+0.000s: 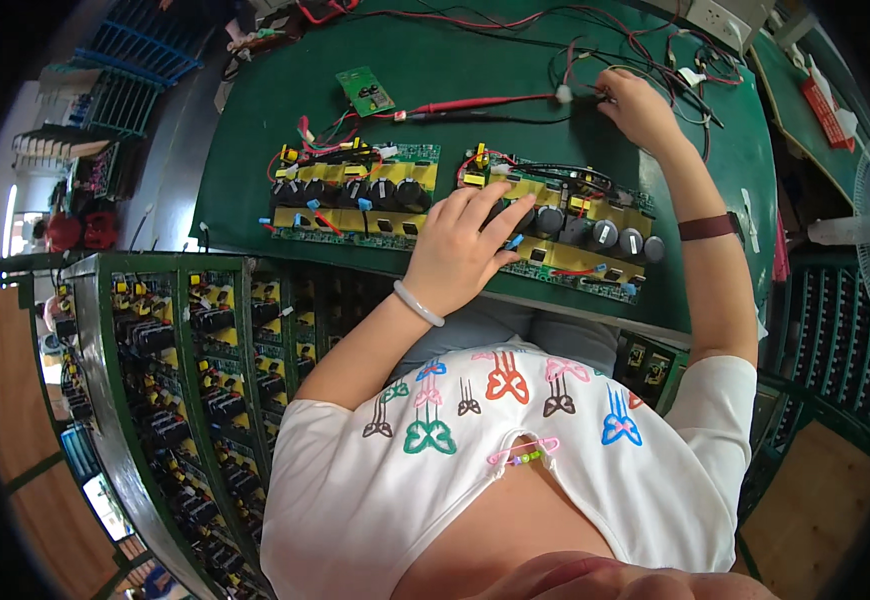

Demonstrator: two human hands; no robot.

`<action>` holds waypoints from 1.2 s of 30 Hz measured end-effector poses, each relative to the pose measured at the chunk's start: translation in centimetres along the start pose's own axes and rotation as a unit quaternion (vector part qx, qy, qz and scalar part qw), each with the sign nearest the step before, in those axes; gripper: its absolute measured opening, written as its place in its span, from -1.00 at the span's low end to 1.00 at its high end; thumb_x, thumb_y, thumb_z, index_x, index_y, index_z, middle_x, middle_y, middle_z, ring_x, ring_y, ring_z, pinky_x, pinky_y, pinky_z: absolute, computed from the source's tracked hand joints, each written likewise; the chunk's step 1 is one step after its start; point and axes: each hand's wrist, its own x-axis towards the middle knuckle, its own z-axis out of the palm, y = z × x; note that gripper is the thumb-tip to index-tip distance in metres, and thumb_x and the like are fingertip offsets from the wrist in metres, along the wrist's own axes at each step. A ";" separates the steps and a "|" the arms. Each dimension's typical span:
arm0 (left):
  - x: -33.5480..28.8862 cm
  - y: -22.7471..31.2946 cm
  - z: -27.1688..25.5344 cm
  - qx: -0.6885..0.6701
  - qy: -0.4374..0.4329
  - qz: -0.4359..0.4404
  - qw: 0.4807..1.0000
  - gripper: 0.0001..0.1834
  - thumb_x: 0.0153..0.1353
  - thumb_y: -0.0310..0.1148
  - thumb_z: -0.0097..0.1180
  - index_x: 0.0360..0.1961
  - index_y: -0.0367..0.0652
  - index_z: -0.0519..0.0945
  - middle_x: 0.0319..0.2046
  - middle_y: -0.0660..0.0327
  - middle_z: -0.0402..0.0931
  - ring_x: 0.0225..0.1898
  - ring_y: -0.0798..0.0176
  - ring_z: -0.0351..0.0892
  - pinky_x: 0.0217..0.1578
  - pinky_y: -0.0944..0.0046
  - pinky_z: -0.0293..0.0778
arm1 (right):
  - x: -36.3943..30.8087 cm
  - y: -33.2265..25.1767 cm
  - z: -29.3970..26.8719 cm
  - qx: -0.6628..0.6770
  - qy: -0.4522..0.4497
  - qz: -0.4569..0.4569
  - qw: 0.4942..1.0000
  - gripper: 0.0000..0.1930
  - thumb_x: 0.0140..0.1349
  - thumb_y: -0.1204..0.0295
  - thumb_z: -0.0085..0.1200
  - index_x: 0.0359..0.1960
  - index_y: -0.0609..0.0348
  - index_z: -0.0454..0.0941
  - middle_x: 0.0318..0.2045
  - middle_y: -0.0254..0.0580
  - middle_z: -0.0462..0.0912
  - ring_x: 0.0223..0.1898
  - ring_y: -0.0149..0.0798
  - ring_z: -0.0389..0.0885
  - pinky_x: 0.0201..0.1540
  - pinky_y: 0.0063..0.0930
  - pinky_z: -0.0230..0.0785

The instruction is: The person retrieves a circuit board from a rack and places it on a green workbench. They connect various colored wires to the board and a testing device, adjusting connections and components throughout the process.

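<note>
My left hand (464,240) rests with spread fingers on the near left part of a long circuit board (595,235). That board carries yellow-wrapped parts, dark round capacitors and short red, blue and black leads. Up at the right, my right hand (639,108) is closed in a pinch among thin cables, its fingertips on a thin cable; its end is hidden. A white connector (564,94) lies just left of those fingers. From it a red test probe (490,103) and a black one point left. Beside the first board, to the left, lies a second similar board (355,195).
A small green circuit board (365,91) lies farther back on the green table (285,90). Red and black cables (645,50) tangle along the back toward a power socket (723,22). A green rack (170,262) full of similar boards stands at the near left.
</note>
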 end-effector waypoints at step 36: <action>6.7 -23.8 -13.0 -0.196 0.275 -0.181 0.924 -0.80 0.44 -0.42 0.05 -0.09 -0.31 0.66 -0.19 0.15 0.71 -0.17 0.30 0.70 -0.17 0.31 0.63 | -6.1 2.3 -0.1 0.681 0.052 0.108 0.723 -0.88 0.33 0.43 0.23 -0.19 0.18 0.61 -0.26 -0.34 0.67 -0.18 -0.45 0.66 -0.07 -0.60 0.51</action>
